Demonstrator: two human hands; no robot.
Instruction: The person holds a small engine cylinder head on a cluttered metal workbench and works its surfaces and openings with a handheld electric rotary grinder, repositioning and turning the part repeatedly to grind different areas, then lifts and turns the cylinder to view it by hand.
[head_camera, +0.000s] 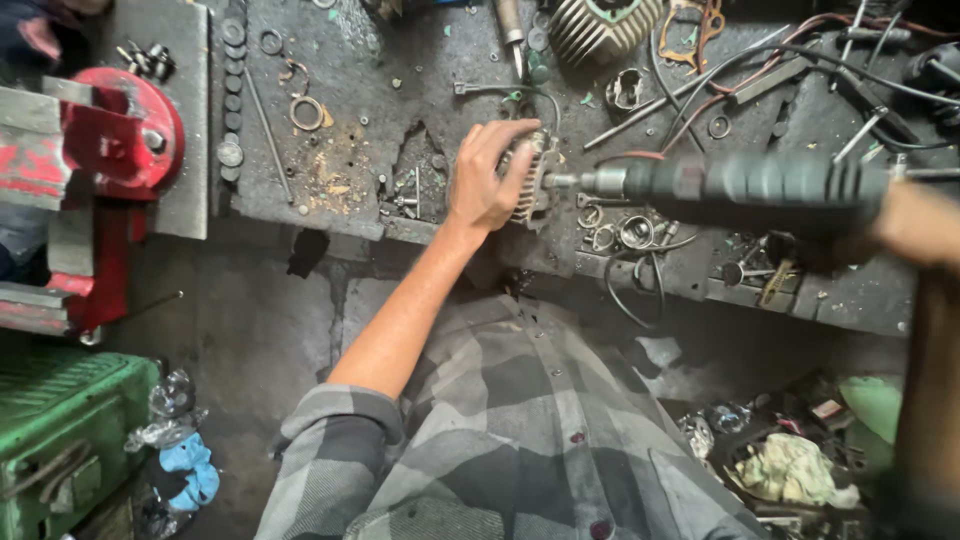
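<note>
1. Head view looks down on a cluttered counter (330, 70), with both hands at one finned metal part (533, 178).
2. Left hand (485, 180) covers the part from above, its grip spread, fingers curled over the top and left side and pressing it down near the counter's front edge.
3. Right hand (915, 225) comes in from the right edge and closes its grip round the rear of a dark drill (760, 190); its fingers are mostly hidden.
4. Drill lies level, long axis running left to right, chuck (600, 182) pointing left at the part.
5. Part sits directly under the left grip and well left of the right grip, at the drill's tip, seemingly touching it.
6. Part looks small, grey and ribbed, mostly hidden by the fingers.
7. Rings (622, 232), wires and loose hardware lie just right of the left grip, below the drill.
</note>
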